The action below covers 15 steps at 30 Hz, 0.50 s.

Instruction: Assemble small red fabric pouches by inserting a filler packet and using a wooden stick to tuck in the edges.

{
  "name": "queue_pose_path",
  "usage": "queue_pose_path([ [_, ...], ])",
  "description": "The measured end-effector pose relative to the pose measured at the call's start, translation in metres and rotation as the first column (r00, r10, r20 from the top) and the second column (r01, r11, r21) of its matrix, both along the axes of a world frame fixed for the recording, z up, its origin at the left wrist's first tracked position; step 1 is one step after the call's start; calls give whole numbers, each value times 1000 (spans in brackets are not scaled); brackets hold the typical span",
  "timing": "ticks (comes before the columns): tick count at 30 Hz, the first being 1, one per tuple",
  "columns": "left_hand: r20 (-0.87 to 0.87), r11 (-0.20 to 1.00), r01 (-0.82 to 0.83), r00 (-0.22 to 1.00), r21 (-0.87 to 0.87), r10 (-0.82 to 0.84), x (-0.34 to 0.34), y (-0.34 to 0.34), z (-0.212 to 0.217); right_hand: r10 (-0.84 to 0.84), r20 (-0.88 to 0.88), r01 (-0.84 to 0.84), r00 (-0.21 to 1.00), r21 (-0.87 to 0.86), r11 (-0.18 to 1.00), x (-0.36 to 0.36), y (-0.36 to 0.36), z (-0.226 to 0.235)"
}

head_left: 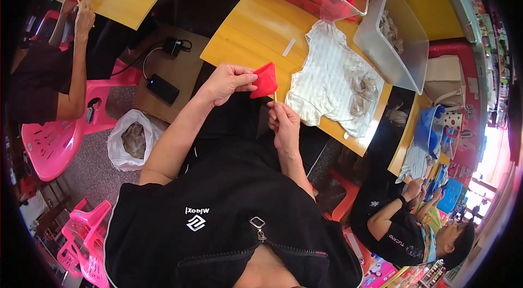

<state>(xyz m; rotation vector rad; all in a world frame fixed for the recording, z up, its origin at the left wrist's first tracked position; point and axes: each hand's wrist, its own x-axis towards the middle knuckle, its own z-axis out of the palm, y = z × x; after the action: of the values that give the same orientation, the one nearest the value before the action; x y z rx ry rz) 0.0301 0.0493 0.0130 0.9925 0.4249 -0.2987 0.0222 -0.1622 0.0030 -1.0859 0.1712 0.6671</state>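
My left hand (227, 84) pinches the left edge of a small red piece (266, 79), soft and pouch-like, above the near edge of the yellow table. From below it, my right hand (285, 126) grips a thin pale stick (275, 97) between thumb and fingers. The stick's upper end meets the lower right part of the red piece; whether it goes inside I cannot tell. Just right of both hands, a crumpled white cloth (321, 78) lies on the table, with a small clear bag of brownish bits (362, 95) on it.
A clear bin (327, 7) of red pieces and a translucent bin (417, 51) stand on the table (239, 29). At left are a phone (163, 89) on a cardboard box, a white sack (117, 149) and a pink chair (57, 141). Other people work at far left and lower right.
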Motion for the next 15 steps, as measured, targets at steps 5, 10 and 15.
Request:
queue_pose_path([
  [5, 39, 992, -57, 997, -116, 62, 1, 2, 2, 56, -43, -56, 998, -6, 998, -2, -1, -1],
  [10, 6, 990, -102, 995, -92, 103, 1, -7, 5, 184, 10, -179, 983, -176, 968, 1, 0, 3],
  [15, -47, 994, -77, 996, -76, 73, -2, -10, 3, 42, 6, -42, 999, 24, 999, -1, -6, -4],
])
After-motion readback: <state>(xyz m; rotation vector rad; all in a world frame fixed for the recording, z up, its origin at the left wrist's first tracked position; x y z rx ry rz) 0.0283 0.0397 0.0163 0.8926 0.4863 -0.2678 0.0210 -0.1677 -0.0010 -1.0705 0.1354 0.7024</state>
